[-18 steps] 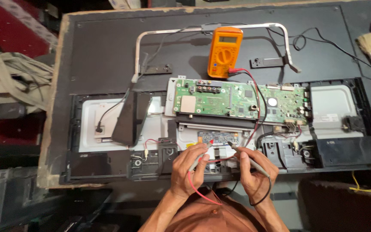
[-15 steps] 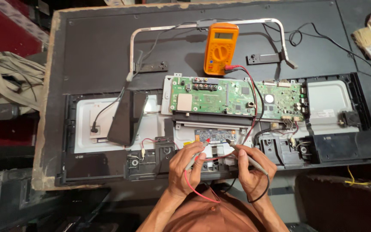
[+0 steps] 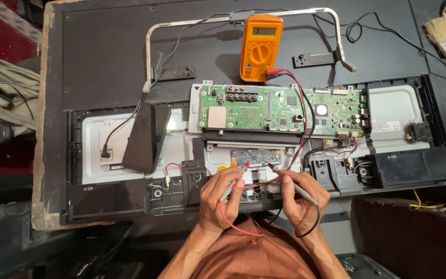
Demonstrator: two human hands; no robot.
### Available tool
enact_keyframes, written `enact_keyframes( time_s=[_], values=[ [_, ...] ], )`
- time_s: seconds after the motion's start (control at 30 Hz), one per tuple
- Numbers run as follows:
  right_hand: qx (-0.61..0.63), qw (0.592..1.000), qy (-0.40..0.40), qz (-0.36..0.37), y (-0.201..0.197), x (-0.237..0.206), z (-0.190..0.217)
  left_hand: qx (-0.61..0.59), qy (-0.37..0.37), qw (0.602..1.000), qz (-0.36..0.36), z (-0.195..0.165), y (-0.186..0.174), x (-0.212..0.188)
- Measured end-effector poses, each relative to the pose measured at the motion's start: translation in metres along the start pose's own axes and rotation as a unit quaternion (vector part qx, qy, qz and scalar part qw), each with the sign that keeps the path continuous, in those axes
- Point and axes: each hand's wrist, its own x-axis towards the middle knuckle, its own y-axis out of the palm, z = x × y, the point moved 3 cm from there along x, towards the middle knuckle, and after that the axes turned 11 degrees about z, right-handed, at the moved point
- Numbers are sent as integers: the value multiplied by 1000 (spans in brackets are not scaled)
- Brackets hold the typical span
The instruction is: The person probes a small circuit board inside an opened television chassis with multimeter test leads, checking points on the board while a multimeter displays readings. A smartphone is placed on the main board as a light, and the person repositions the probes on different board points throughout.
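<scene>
Two hands, left point(image 3: 222, 199) pinching the red-lead probe point(image 3: 235, 182), right point(image 3: 299, 199) gripping the black-lead probe point(image 3: 290, 182), crowd the small blue board's point(image 3: 255, 156) lower edge.

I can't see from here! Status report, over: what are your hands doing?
Left hand shut on red-wired grey probe. Right hand shut on black-wired grey probe. Both tips at small blue circuit board. Nothing blocking.

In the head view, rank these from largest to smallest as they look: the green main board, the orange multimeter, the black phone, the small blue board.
1. green main board
2. black phone and orange multimeter: they look about alike, so I won't rank them.
3. small blue board, clearly the smallest.
</scene>
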Motion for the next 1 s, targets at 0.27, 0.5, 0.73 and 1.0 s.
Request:
enact_keyframes(
  time_s=[0.27,0.5,0.73,1.0],
  values=[
    [-19,999,-32,8,-1,2,4,1,2,1000,4,-1,1,0],
    [-17,999,-39,11,-1,4,5,9,-3,1000,7,-2,0,1],
    [-19,997,-71,12,0,2,6,9,-2,1000,25,-4,-1,3],
    [-104,968,-203,102,5,1,12,-33,34,984,169,-16,7,4]
  ],
)
